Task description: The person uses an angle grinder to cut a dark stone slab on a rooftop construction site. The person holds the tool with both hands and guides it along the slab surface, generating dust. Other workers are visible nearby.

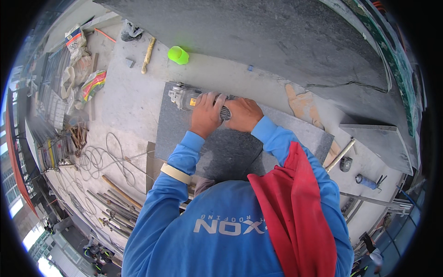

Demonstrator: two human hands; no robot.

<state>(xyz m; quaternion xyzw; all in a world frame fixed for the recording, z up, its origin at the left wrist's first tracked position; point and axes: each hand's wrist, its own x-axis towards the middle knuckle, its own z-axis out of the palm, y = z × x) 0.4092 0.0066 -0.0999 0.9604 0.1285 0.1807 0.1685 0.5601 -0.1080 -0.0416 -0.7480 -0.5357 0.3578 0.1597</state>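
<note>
A grey angle grinder (186,98) lies along the far edge of a dark grey stone slab (173,134), its head pointing left. My left hand (206,115) is wrapped over the middle of its body. My right hand (244,113) closes round the rear end, beside the dark ribbed part. Whether the disc touches the slab cannot be made out. A cream roll of tape (176,173) sits round my left forearm like a bracelet. Red cloth (295,207) hangs over my right shoulder and upper arm.
Beyond the slab stand a bright green cup (178,55) and a large dark panel (258,37). Looped cable (110,157) and several poles (113,207) lie at left, near bags (93,84). At right are a leaning slab (383,141), a stick-handled mallet (345,164) and a caulking gun (368,181).
</note>
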